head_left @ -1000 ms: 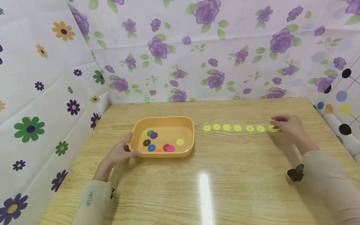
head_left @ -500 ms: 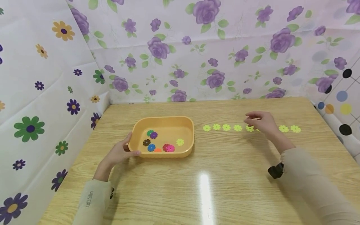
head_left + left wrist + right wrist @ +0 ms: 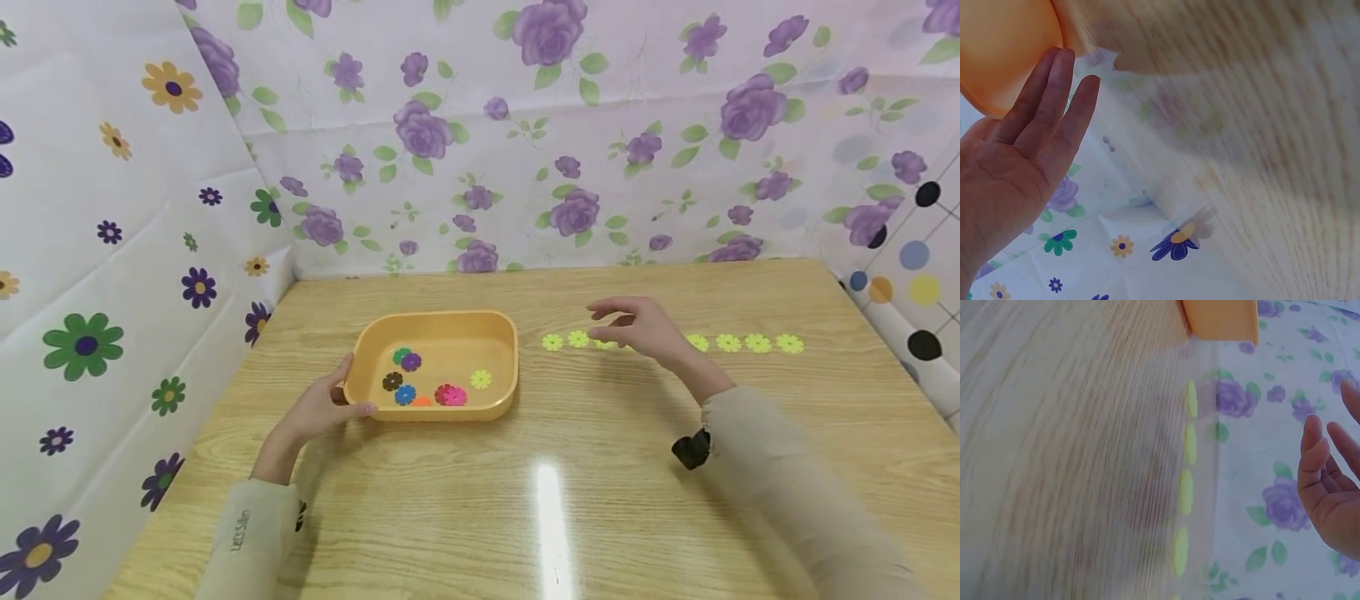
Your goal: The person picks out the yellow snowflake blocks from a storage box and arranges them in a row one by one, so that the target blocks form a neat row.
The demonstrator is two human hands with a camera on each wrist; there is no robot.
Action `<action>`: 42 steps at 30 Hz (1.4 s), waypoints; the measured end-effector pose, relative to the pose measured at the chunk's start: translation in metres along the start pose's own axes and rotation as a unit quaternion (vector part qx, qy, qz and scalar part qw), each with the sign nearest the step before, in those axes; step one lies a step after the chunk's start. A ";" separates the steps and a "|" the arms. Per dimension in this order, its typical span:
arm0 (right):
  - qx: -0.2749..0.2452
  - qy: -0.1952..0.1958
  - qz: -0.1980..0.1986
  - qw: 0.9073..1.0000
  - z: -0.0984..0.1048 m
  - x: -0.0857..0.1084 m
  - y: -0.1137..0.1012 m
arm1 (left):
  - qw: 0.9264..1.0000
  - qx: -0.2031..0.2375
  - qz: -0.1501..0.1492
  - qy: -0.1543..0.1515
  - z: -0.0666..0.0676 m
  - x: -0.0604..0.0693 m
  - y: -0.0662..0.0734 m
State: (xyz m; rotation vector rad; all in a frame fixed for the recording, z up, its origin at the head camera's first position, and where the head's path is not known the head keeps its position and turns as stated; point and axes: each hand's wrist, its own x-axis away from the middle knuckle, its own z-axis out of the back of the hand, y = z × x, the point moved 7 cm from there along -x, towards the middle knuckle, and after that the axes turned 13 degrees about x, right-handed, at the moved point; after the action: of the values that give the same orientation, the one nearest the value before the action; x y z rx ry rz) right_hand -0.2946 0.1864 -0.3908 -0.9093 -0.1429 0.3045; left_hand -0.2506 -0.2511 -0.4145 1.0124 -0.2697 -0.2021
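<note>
A yellow-orange plastic tray point(image 3: 431, 412) stands on the table, with loose flower-shaped discs inside, among them a yellow-green disc point(image 3: 481, 379) and a blue disc point(image 3: 405, 394). My left hand point(image 3: 311, 408) holds the tray's near left corner, thumb along the near rim and fingers against the left side. In the left wrist view, the fingertips touch the tray wall point(image 3: 1004, 56). To the right of the tray runs a straight row of yellow-green flower discs point(image 3: 728, 342). My right hand point(image 3: 645, 329) hovers over this row, fingers loosely bent and nothing in them; it hides some discs.
A wood-grain table point(image 3: 450, 500) fills the foreground. Behind it hangs a purple-flowered cloth point(image 3: 510, 167), and a daisy-patterned cloth point(image 3: 127, 275) borders the left. Green, purple, brown, orange, red and pink discs point(image 3: 454, 397) lie in the tray too.
My right hand has moved left along the row from its right end, uncovering discs there, including one at the far right end. My left hand and the tray have stayed put.
</note>
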 end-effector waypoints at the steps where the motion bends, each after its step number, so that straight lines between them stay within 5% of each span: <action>1: -0.004 -0.001 0.007 1.000 -0.003 -0.002 -0.003 | 1.000 -0.002 0.001 0.000 0.000 0.000 0.000; 12: 0.006 0.011 0.077 0.997 -0.041 -0.024 -0.041 | 1.000 0.014 0.011 -0.004 0.001 -0.001 -0.004; 22: 0.001 -0.019 0.118 0.993 -0.082 -0.043 -0.069 | 1.000 0.013 0.009 0.002 0.000 -0.002 -0.007; 26: 0.019 -0.059 0.150 0.987 -0.097 -0.051 -0.083 | 1.000 0.014 0.010 0.002 0.000 -0.003 -0.007; 32: 0.087 -0.172 0.179 0.965 -0.125 -0.069 -0.096 | 1.000 0.014 0.004 0.003 0.001 -0.001 -0.004; 39: 0.151 -0.289 0.177 0.928 -0.146 -0.087 -0.099 | 1.000 0.015 0.017 -0.003 -0.004 0.012 0.032; 42: 0.161 -0.339 0.153 0.914 -0.152 -0.091 -0.098 | 1.000 0.013 0.020 -0.002 -0.005 0.013 0.033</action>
State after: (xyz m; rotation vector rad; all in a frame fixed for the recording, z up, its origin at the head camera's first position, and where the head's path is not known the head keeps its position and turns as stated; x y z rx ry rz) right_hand -0.3233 -0.0135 -0.4044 -0.4613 -0.5771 0.9084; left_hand -0.2350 -0.2337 -0.3867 1.0316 -0.2972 -0.1649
